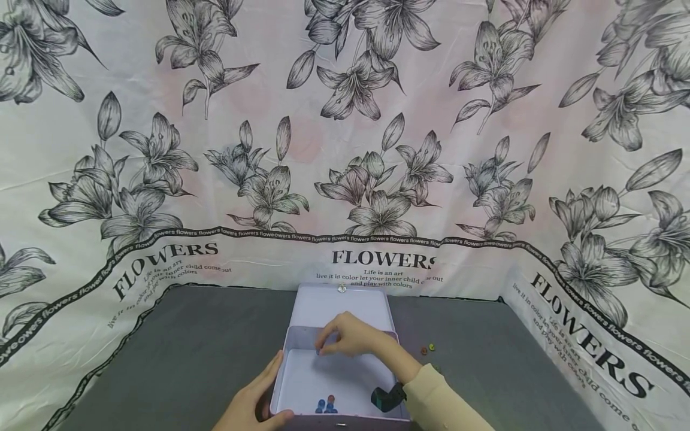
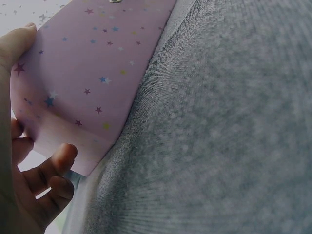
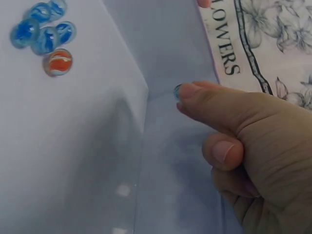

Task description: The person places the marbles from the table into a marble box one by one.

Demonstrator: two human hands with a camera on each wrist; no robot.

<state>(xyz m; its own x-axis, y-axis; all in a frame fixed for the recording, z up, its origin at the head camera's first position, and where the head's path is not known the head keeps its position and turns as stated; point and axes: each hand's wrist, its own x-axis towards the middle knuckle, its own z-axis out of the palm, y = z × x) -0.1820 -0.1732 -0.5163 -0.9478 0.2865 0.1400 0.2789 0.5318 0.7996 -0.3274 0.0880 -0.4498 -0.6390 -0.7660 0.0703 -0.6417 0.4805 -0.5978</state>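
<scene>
A pale lilac tin box [image 1: 302,380] stands with its lid [image 1: 366,308] tipped back. At its front left corner, my left hand [image 1: 250,401] grips the box, thumb on the front rim and fingers along the side. The outer wall [image 2: 97,63] carries small coloured stars. Over the back part of the box, my right hand [image 1: 350,336] pinches a blue glass marble [image 3: 177,91] between thumb and forefinger, mostly covered by the fingertips. Several blue marbles [image 3: 24,33] and an orange-and-white marble [image 3: 58,62] lie grouped on the box floor near the front wall.
On the dark grey table [image 1: 188,359], right of the box, lie a yellow-green marble [image 1: 432,347] and a reddish one [image 1: 423,351]; the right forearm partly hides that area. A flower-printed cloth [image 1: 377,263] hangs behind the table and along both sides.
</scene>
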